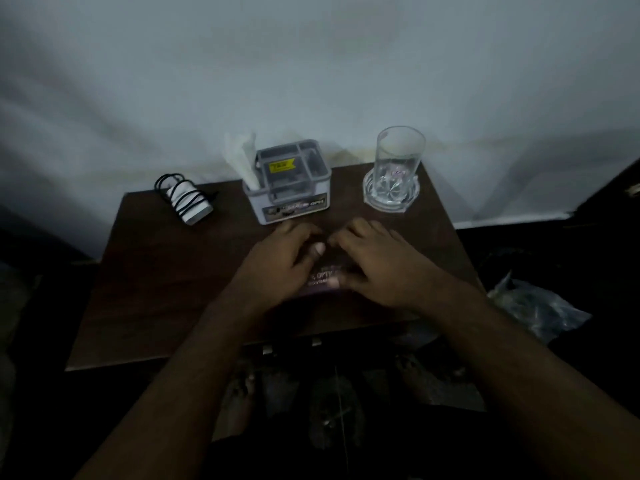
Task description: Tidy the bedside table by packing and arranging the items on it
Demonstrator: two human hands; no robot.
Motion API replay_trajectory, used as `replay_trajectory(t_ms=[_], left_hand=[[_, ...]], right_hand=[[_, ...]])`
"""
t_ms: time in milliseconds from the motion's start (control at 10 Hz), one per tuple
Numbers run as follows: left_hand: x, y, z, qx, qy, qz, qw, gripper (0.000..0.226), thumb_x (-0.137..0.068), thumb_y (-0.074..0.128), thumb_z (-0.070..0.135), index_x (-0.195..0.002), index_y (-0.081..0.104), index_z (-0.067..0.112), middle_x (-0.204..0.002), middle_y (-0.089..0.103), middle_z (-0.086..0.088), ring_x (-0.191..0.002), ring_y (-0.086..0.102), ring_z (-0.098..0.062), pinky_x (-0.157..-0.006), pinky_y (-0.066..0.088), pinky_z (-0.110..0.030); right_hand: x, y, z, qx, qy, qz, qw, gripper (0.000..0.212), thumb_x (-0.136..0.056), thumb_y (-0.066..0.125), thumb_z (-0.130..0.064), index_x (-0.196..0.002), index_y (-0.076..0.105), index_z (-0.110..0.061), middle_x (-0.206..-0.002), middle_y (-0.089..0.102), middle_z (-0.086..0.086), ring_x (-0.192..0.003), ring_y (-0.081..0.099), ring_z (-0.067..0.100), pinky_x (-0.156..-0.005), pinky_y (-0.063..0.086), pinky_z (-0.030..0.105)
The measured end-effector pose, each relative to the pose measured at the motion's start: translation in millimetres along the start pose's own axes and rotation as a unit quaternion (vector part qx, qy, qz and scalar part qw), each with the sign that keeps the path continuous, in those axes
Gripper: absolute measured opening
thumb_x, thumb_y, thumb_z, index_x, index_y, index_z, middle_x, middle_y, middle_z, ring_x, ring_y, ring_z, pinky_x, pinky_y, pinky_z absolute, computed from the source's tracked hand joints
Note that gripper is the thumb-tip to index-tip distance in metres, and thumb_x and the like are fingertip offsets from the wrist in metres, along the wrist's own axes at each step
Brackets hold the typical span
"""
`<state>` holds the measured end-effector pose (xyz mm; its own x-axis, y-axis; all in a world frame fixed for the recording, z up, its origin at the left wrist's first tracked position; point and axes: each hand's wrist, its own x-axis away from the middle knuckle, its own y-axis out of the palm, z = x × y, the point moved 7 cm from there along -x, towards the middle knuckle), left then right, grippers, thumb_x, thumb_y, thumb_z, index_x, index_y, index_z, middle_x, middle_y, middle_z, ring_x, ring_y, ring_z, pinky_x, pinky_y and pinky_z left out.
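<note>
Head view, bedside surface: charger at 10 o'clock, organiser box at 12, glass at 1, apparently placed. Left hand and right hand, fingers curled, hold a dark packet at centre, seemingly the last item.

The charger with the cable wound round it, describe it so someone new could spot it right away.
On the dark wooden table, look to the back left corner, left of the grey organiser box. The charger is a small white block bound in loops of black cable, the only wired thing there.
</note>
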<state>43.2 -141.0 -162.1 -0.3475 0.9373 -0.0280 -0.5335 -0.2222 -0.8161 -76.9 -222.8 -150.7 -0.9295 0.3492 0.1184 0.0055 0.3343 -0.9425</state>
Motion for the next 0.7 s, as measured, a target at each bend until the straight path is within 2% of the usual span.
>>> replay_trajectory(t_ms=[100, 200, 300, 400, 500, 600, 700], left_hand=[[27, 4, -22, -0.051, -0.05, -0.097, 0.993, 0.095, -0.069, 0.047, 0.085, -0.141, 0.052, 0.024, -0.125, 0.056, 0.0, -0.117, 0.058, -0.02, -0.101, 0.049, -0.043], [35, 5, -36, -0.104, -0.048, -0.14, 0.984, 0.095, -0.056, 0.065, 0.078, -0.136, 0.053, 0.027, -0.122, 0.055, -0.001, -0.114, 0.056, -0.022, -0.098, 0.05, -0.044], [34, -3, -44, -0.112, -0.059, -0.132, 0.983, 0.078, -0.057, 0.067, 0.061, -0.126, 0.058, 0.026, -0.116, 0.058, 0.0, -0.108, 0.058, -0.023, -0.093, 0.051, -0.044], [33, -16, -54, -0.1, -0.069, -0.112, 0.986, 0.075, -0.058, 0.07, 0.056, -0.126, 0.06, 0.025, -0.117, 0.059, -0.002, -0.108, 0.06, -0.024, -0.094, 0.05, -0.044], [33, -21, -66, -0.098, -0.068, -0.112, 0.987, 0.071, -0.068, 0.087, 0.037, -0.131, 0.06, 0.016, -0.123, 0.06, -0.009, -0.113, 0.058, -0.026, -0.096, 0.046, -0.035], [36, -24, -68, -0.081, -0.066, -0.106, 0.989, 0.08, -0.067, 0.083, 0.053, -0.134, 0.059, 0.017, -0.125, 0.059, -0.008, -0.115, 0.058, -0.025, -0.094, 0.046, -0.032], [45, -30, -62, -0.054, -0.078, -0.06, 0.994, 0.095, -0.067, 0.061, 0.078, -0.138, 0.055, 0.016, -0.129, 0.061, -0.006, -0.116, 0.059, -0.022, -0.093, 0.045, -0.03]], right_hand=[[6, 19, -8, 0.008, 0.035, -0.078, 0.996, 0.1, -0.079, 0.073, -0.063, -0.157, 0.022, -0.028, -0.15, 0.032, 0.005, -0.14, 0.033, 0.028, -0.112, 0.033, 0.05], [-1, 30, -10, 0.03, 0.055, -0.091, 0.994, 0.09, -0.082, 0.078, -0.047, -0.154, 0.026, -0.027, -0.15, 0.031, 0.007, -0.14, 0.036, 0.031, -0.111, 0.036, 0.052], [-14, 31, -14, 0.021, 0.05, -0.08, 0.995, 0.074, -0.083, 0.079, -0.04, -0.144, 0.04, -0.025, -0.142, 0.039, 0.006, -0.131, 0.043, 0.031, -0.106, 0.044, 0.05], [-29, 29, -24, 0.011, 0.039, -0.06, 0.997, 0.074, -0.081, 0.079, -0.041, -0.144, 0.042, -0.026, -0.136, 0.044, 0.005, -0.127, 0.045, 0.029, -0.102, 0.047, 0.047], [-41, 35, -29, 0.012, 0.038, -0.07, 0.997, 0.075, -0.082, 0.079, -0.04, -0.145, 0.041, -0.025, -0.136, 0.043, 0.006, -0.127, 0.045, 0.029, -0.102, 0.047, 0.046], [-41, 36, -33, 0.015, 0.037, -0.073, 0.997, 0.081, -0.081, 0.08, -0.042, -0.148, 0.037, -0.025, -0.138, 0.041, 0.007, -0.129, 0.044, 0.031, -0.104, 0.046, 0.048], [-33, 31, -32, 0.02, 0.063, -0.063, 0.996, 0.1, -0.08, 0.077, -0.054, -0.157, 0.021, -0.026, -0.147, 0.034, 0.01, -0.139, 0.036, 0.033, -0.11, 0.037, 0.053]])
